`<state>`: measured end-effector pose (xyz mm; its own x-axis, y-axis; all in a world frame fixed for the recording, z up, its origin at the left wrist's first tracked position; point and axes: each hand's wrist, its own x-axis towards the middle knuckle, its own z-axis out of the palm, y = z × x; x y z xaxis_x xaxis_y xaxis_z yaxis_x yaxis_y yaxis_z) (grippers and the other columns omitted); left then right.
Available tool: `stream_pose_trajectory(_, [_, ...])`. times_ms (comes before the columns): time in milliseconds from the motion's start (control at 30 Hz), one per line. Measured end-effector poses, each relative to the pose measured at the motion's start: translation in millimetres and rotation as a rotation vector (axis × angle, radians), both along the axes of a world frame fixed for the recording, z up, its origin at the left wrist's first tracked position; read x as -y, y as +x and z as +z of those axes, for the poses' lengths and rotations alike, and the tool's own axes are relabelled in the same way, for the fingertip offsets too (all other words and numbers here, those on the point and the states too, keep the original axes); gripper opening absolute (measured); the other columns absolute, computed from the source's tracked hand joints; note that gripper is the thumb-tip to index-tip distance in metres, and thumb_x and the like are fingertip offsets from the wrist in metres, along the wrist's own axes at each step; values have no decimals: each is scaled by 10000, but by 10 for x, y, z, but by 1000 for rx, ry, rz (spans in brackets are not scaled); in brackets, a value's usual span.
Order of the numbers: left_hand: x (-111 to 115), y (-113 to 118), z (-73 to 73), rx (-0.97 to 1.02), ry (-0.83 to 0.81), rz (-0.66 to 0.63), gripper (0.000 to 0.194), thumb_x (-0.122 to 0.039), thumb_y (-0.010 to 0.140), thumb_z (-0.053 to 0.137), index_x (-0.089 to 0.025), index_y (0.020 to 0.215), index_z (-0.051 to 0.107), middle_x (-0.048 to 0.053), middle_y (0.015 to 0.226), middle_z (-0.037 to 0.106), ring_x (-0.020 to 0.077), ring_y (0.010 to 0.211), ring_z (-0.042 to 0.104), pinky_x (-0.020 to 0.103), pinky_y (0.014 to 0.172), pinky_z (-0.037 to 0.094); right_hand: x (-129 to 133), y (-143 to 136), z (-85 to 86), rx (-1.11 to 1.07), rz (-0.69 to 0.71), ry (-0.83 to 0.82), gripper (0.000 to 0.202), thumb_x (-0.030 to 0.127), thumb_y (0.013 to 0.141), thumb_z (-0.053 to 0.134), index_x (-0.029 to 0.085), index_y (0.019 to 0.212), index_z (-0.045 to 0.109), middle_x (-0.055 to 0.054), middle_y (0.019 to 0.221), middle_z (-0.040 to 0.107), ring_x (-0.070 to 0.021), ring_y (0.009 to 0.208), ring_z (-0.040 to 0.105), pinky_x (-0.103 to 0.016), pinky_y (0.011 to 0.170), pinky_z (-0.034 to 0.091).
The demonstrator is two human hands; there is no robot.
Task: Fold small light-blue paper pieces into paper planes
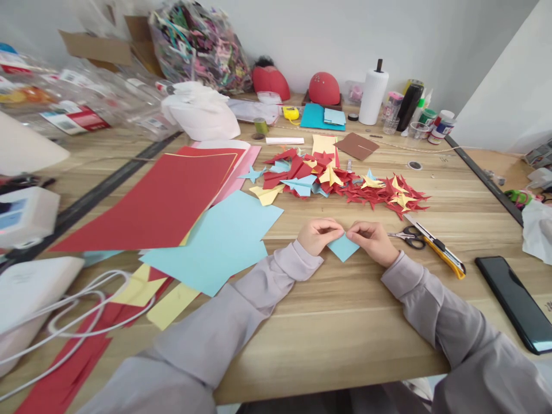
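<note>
A small light blue paper square [344, 248] is held with one corner toward me, just above the wooden table. My left hand [318, 235] pinches its upper left side between thumb and fingers. On the upper right side, my right hand [374, 241] pinches it in the same way. The fingertips of both hands nearly meet at the top of the paper and hide its upper corner. Beyond the hands lies a pile of folded red, blue and yellow paper shapes [375, 194]. Black-handled scissors [414, 237] lie just right of my right hand.
A yellow utility knife [444, 250] and a phone [515, 300] lie to the right. Large red [159, 198] and light blue [215, 236] sheets cover the left, near white cables [97, 305]. Bottles and a white cylinder [373, 98] stand at the back.
</note>
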<state>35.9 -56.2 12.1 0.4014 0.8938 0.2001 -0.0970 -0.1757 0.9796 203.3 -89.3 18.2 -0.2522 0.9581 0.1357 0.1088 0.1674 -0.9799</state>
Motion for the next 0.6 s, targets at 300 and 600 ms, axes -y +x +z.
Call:
stream_pose_trajectory(300, [15, 19, -23, -43, 52, 28, 126, -267, 647, 674, -142, 634, 673, 32, 636, 605, 118, 579, 509, 241, 532, 385, -8, -8, -21, 45, -14, 30, 201, 332, 765, 587, 149, 684, 614, -2, 642, 550, -101, 582, 451, -245, 551, 362])
stream_pose_trajectory(600, [12, 26, -19, -26, 20, 60, 142, -282, 629, 681, -142, 613, 670, 32, 621, 604, 117, 575, 505, 246, 538, 386, 3, -29, -17, 31, -41, 33, 127, 263, 714, 595, 156, 645, 597, 12, 606, 548, -98, 559, 457, -235, 527, 359])
